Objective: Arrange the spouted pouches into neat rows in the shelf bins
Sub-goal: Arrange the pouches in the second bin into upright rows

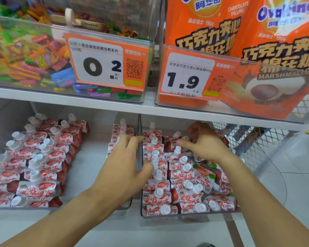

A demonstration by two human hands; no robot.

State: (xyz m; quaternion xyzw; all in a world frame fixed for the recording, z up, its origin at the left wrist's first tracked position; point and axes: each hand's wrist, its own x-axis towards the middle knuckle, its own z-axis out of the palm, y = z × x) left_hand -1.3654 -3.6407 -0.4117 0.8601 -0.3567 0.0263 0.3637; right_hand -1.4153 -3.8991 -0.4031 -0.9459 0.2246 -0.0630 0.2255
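Red-and-white spouted pouches with white caps fill two clear bins on the lower shelf. The right bin (185,215) holds rows of pouches (182,177). The left bin (127,205) has two rows of pouches (34,157) at its left and one row (120,132) at its right wall. My left hand (125,166) lies over the wall between the bins, its fingers spread and the thumb against a pouch cap. My right hand (205,141) reaches deep into the right bin, with its fingers curled down onto the rear pouches; what the fingers grip is hidden.
The upper shelf (103,104) hangs low over the bins. On it stand a clear bin of mixed candy (25,56) and orange marshmallow bags (257,68), each with a price tag. A wire mesh basket (260,143) stands at the right.
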